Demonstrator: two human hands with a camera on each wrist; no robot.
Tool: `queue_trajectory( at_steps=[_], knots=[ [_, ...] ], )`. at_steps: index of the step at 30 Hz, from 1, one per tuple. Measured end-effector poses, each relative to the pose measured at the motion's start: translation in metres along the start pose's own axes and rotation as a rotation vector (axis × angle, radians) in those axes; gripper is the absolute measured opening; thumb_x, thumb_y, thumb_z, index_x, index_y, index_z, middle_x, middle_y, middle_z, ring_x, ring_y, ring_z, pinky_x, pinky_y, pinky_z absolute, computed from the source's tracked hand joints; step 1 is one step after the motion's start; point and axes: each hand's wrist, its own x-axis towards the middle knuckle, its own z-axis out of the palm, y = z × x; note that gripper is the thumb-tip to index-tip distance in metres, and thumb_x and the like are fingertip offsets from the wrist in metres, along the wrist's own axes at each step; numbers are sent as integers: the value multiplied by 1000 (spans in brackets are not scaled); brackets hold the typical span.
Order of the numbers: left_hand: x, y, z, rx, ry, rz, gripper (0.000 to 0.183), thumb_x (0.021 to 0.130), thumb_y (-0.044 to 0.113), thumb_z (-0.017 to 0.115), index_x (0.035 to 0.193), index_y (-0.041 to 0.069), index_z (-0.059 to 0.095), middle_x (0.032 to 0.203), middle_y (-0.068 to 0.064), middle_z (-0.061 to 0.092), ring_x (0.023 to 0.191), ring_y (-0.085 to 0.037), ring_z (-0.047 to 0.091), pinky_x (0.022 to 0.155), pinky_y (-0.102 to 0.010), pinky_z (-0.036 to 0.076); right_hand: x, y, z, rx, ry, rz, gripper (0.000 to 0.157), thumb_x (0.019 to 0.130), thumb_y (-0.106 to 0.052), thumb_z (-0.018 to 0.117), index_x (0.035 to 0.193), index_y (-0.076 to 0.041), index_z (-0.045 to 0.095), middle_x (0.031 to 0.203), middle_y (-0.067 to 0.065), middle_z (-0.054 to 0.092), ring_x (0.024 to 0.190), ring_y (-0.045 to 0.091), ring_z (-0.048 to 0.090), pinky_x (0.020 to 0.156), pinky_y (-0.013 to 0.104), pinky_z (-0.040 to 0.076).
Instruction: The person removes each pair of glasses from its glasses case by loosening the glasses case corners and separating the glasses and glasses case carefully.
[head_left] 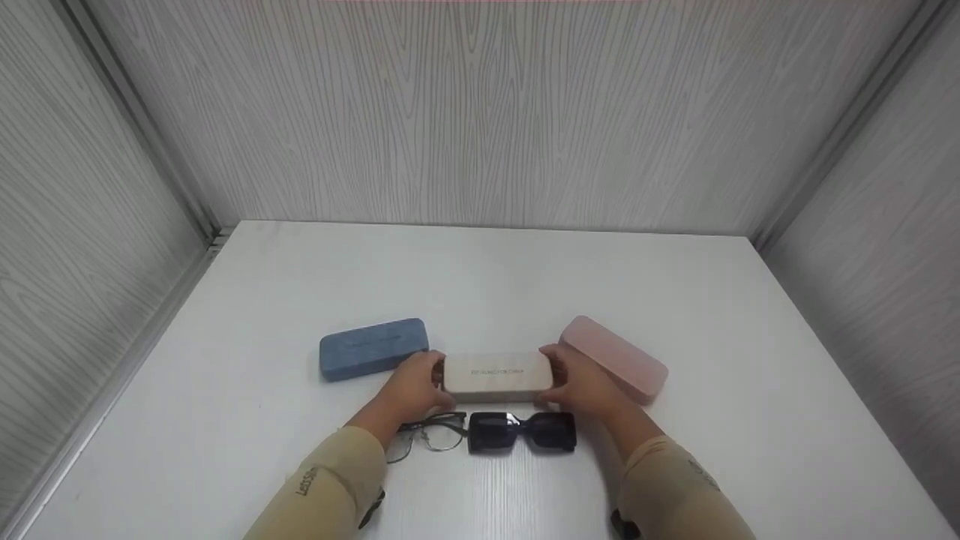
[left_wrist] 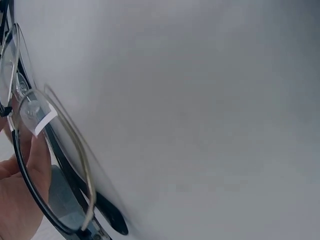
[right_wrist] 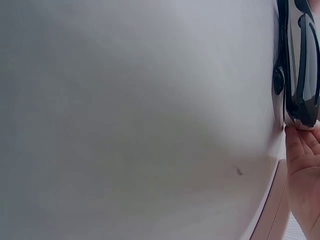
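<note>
Both hands are on the beige case, lower centre of the head view. Left hand grips its left end, fingers curled round the edge; right hand grips the right end the same way. The case lies flat on the white table, lid shut, small print on the lid facing up. It looks still closed, so opening it seems not yet done.

Just below the case, nearer the person: black sunglasses, folded, lenses facing the camera, untouched. To their left, thin wire-rimmed clear glasses, partly under the left forearm. Both pairs are out on the table, in no case, so packing is all still ahead, by my read.

Blue case sits left of centre, just behind the left hand, shut. Pink case sits to the right, angled, touching or nearly touching the right hand, shut.

The left wrist view shows the clear glasses close at the left edge, with part of the hand at lower left. The right wrist view shows the sunglasses at upper right and fingers below them, with a strip of the pink case beside the hand.
</note>
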Motion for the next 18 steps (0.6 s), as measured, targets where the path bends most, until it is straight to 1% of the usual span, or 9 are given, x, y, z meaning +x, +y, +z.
queue_trajectory(
  at_steps=[2,4,8,10,13,15,18],
  knots=[
    [0,3,0,5,9,-4,71,65,13,80,126,-1,47,114,-10,53,105,-22,50,97,-38,39,0,-1,-2,2,2,20,66,63,-12,81,122,-19,52,122,-4,56,122,18,45,105,37,31],
    [1,5,1,-17,12,-13,68,65,11,80,124,1,49,111,-7,55,102,-20,50,95,-37,41,2,-2,-4,20,2,34,65,64,-11,81,122,-21,52,123,-5,55,122,18,44,104,37,32],
    [4,9,3,-69,29,-34,62,67,8,77,123,6,50,110,-3,57,100,-18,51,93,-36,42,5,-5,-8,54,13,53,68,65,-11,81,125,-19,49,127,-2,53,124,19,43,104,36,32],
    [5,10,4,-84,40,-40,62,68,8,76,124,7,50,113,-2,58,104,-18,52,95,-36,41,7,-6,-9,46,25,66,70,66,-12,80,127,-18,48,128,-1,52,124,19,43,105,35,32],
    [8,12,5,-81,51,-54,62,70,9,75,126,8,50,119,-3,57,111,-20,51,99,-37,39,10,-6,-10,26,35,70,70,67,-13,80,129,-17,47,129,-1,51,124,18,42,105,35,31],
    [12,12,5,-74,55,-78,63,71,10,75,128,9,48,123,-4,56,116,-22,48,102,-38,36,13,-6,-10,22,40,70,70,68,-12,79,130,-15,46,130,0,51,125,19,42,106,34,31],
    [18,12,4,-56,59,-114,68,72,12,75,133,9,44,130,-7,51,123,-25,42,105,-39,31,18,-7,-11,36,49,49,69,69,-7,77,130,-11,45,131,4,50,126,22,41,106,36,30]
  ],
)
